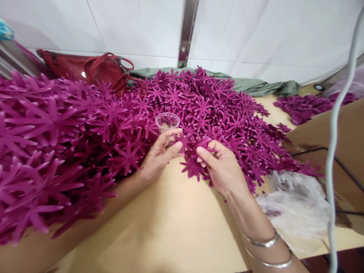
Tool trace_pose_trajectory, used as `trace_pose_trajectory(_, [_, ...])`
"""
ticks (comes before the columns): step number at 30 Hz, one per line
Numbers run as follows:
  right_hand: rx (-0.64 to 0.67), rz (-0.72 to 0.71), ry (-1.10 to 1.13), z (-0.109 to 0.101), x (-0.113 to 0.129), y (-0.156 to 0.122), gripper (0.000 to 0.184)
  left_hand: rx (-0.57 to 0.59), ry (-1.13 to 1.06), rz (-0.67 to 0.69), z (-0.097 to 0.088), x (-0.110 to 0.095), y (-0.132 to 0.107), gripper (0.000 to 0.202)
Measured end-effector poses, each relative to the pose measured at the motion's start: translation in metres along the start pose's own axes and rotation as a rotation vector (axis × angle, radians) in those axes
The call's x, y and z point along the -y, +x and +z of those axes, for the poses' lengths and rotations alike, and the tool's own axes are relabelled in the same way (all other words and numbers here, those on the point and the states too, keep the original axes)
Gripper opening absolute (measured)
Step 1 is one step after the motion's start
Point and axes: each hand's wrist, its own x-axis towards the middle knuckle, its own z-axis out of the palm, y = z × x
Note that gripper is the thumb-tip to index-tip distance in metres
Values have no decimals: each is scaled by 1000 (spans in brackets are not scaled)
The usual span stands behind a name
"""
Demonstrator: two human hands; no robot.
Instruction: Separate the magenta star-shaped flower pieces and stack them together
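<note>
In the middle of the view, my left hand (159, 156) has its thumb and fingers closed round the edge of a purple star-shaped fabric flower (184, 141). Just to its right, my right hand (226, 167) pinches another purple flower piece (205, 145) between thumb and fingers; whether it is one layer or a small stack I cannot tell. Both hands are close together in front of a large heap of the same flowers (203, 108). A clear plastic cup (167, 121) stands right behind my left hand, its lower part hidden.
More purple flowers (51, 117) pile high on the left, over my forearm. A red handbag (85, 68) lies behind them by the white wall (241, 34). Clear plastic bags (295, 208), a cardboard box (321, 140) and a hanging grey cable (332, 151) are on the right of the table (176, 235).
</note>
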Motion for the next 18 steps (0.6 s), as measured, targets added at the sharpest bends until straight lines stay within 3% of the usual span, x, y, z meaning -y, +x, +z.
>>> trace_pose_trajectory(7, [180, 96, -74, 1, 2, -8, 39, 102, 211, 37, -3, -3, 0, 17])
trace_pose_trajectory(14, [137, 110, -98, 3, 2, -7, 45, 197, 393, 66, -4, -8, 1, 23])
trace_pose_trajectory(18, [127, 61, -40, 5, 5, -9, 48, 126, 341, 23, -1, -9, -1, 21])
